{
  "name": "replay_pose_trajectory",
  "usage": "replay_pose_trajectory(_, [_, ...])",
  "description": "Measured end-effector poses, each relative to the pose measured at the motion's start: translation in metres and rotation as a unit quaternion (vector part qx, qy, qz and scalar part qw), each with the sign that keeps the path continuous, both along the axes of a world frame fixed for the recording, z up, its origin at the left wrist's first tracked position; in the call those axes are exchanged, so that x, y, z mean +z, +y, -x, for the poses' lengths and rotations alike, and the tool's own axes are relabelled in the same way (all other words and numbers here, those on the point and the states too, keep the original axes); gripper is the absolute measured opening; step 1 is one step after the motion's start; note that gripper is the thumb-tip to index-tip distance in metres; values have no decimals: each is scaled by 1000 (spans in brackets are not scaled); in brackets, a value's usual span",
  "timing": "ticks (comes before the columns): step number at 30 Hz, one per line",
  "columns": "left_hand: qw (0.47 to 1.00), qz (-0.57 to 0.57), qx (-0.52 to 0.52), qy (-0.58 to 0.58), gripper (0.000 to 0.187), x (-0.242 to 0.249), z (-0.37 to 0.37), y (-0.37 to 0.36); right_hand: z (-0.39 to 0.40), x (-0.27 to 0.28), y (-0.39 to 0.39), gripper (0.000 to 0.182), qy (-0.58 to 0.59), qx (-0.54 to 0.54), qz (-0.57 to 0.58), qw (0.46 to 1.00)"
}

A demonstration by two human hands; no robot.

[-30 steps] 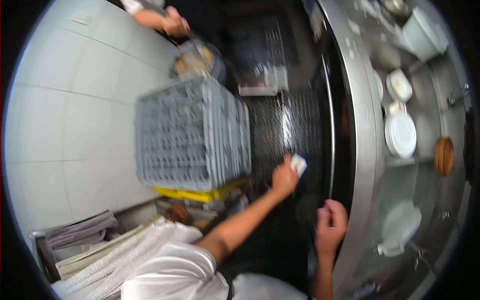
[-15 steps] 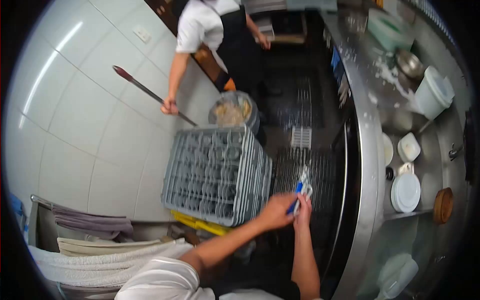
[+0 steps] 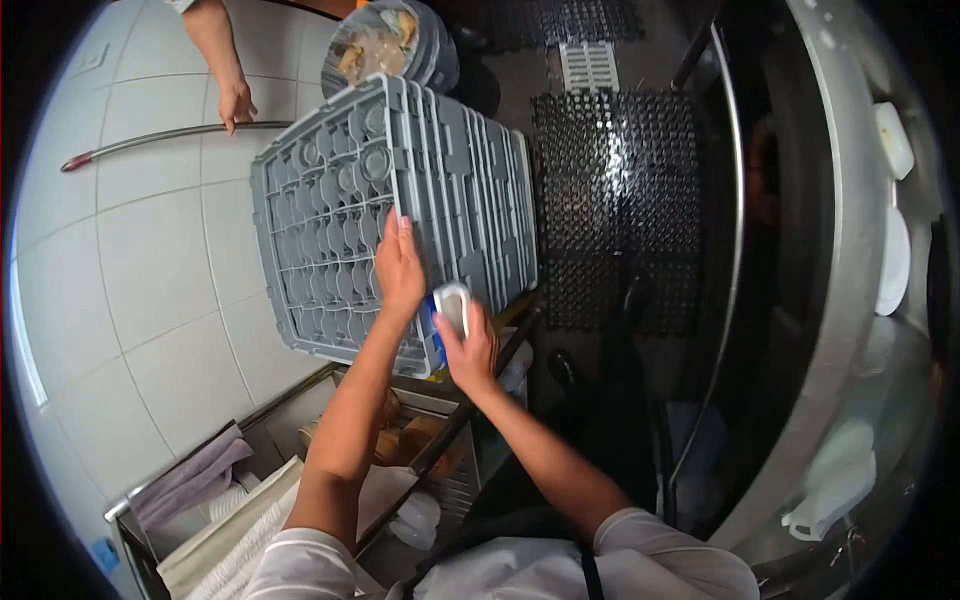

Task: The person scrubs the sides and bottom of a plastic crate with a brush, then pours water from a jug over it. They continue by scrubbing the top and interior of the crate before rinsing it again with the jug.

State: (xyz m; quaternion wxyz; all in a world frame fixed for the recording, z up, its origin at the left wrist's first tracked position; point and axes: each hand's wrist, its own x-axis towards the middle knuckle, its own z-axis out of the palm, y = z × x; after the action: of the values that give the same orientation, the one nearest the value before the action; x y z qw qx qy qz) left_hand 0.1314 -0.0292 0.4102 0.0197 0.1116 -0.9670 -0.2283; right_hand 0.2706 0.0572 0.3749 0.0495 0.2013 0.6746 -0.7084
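My left hand lies against the near upright edge of a stack of grey glass racks, its fingers stretched up along the rim. Round, glass-like shapes fill the compartments of the rack face turned toward me. In my right hand is a small blue-and-white tool with a rounded white frame, close beside the racks; its exact kind I cannot tell. The fingers are closed round it and partly hide it.
Another person's hand holds a long pole by the tiled wall. A bin of food scraps stands behind the racks. Towels hang lower left. A wet black mat covers the floor; a steel counter runs along the right.
My hands have come apart and moved left to the racks: the left now lies on their edge, the right keeps the blue-and-white tool. My view has shifted; the other person is mostly out of frame.
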Motion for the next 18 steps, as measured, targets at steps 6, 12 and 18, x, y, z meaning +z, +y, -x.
replay_pose_trajectory(6, [994,-94,-32,37,54,-10,2,-11,199,-12,-12,42,13,-90,-6,996])
replay_pose_trajectory(12, [994,-105,-4,34,55,-7,2,-9,33,-9,-18,36,43,-95,35,994])
replay_pose_trajectory(18, [990,-140,16,-11,54,-4,-1,-10,134,-14,-19,40,39,-121,39,991])
